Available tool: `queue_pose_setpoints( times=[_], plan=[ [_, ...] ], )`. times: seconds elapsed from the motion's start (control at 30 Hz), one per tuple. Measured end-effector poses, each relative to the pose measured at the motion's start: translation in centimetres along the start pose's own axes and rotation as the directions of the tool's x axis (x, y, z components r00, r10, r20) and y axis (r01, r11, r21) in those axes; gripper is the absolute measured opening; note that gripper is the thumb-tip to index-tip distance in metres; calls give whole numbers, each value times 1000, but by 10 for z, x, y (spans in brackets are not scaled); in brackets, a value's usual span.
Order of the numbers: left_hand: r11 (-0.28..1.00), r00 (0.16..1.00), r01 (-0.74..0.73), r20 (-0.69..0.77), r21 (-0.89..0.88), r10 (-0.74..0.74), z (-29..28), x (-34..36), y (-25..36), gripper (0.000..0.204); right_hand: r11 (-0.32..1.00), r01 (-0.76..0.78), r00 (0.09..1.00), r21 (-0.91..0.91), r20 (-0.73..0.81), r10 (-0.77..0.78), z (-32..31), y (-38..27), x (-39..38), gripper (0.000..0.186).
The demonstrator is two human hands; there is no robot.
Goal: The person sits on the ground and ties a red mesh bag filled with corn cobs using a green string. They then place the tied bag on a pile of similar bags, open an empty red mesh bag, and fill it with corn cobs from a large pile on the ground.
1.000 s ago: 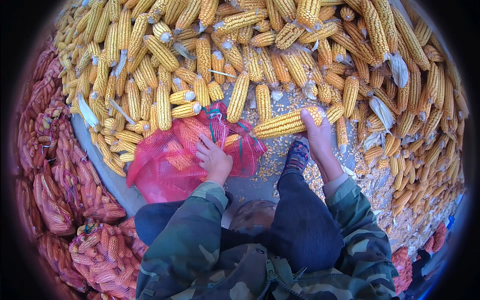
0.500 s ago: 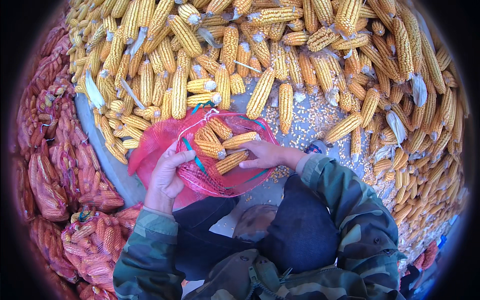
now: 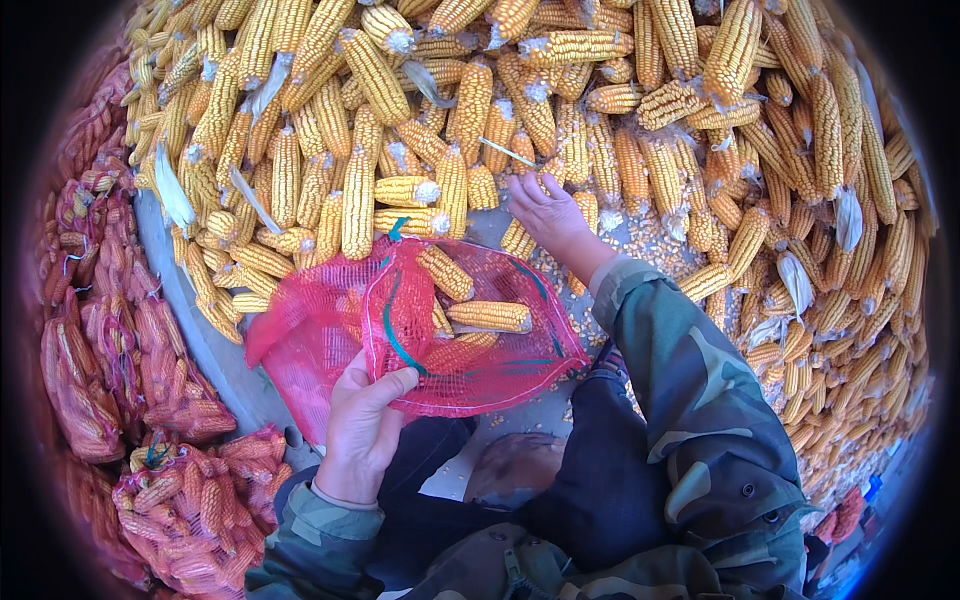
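My left hand (image 3: 368, 415) is closed on the near left rim of a red mesh bag (image 3: 480, 392), thumb over the edge beside a green drawstring (image 3: 392, 330). The bag's mouth gapes upward, and several yellow corn cobs lie inside, among them one cob (image 3: 490, 316) near the middle. Beyond the bag my right hand (image 3: 552, 218) reaches to the edge of the corn pile, its fingers spread over a cob (image 3: 517, 240) that they partly hide. A grip on that cob is not visible.
A large heap of corn cobs (image 3: 375, 80) curves across the far side and down the right. Filled red mesh bags (image 3: 190, 500) are stacked at the left. Loose kernels (image 3: 650, 240) litter the grey floor. My knees flank a low round seat (image 3: 515, 468).
My right hand has left the bag's inside and moved up to the pile, with nothing in it on the way visible. My left hand keeps the rim, now slightly lower and farther right.
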State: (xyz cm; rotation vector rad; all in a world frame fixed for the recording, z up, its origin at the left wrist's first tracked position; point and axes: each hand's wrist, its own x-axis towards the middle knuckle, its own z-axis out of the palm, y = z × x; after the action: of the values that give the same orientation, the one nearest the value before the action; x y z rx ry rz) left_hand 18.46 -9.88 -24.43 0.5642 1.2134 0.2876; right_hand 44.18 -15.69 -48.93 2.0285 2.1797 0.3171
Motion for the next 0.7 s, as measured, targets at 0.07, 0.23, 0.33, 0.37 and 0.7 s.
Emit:
queue_pose_setpoints(
  times=[0.07, 0.23, 0.33, 0.37, 0.7],
  plan=[
    [999, 991, 36, -130, -5, -37, -2, 0, -14, 38, 992, 4, 980, 129, 196, -30, -8, 4, -7, 21],
    [977, 953, 153, -238, -147, -185, -16, 1, -36, 28, 577, -622, 759, 529, 590, 277, -76, 29, -56, 47],
    [994, 984, -50, -175, -100, 32, -14, 8, -37, 28, 371, -635, 772, 678, 553, 313, -113, 15, -78, 61],
    [990, 977, -109, -195, -90, 89, -11, 9, -35, 28, 367, -569, 822, 736, 497, 278, -119, 0, -80, 59],
    [983, 994, 107, 19, -147, -105, -11, -47, -5, 41, -16, -879, 384, 476, 728, 568, 16, -35, -91, 63]
  ],
)
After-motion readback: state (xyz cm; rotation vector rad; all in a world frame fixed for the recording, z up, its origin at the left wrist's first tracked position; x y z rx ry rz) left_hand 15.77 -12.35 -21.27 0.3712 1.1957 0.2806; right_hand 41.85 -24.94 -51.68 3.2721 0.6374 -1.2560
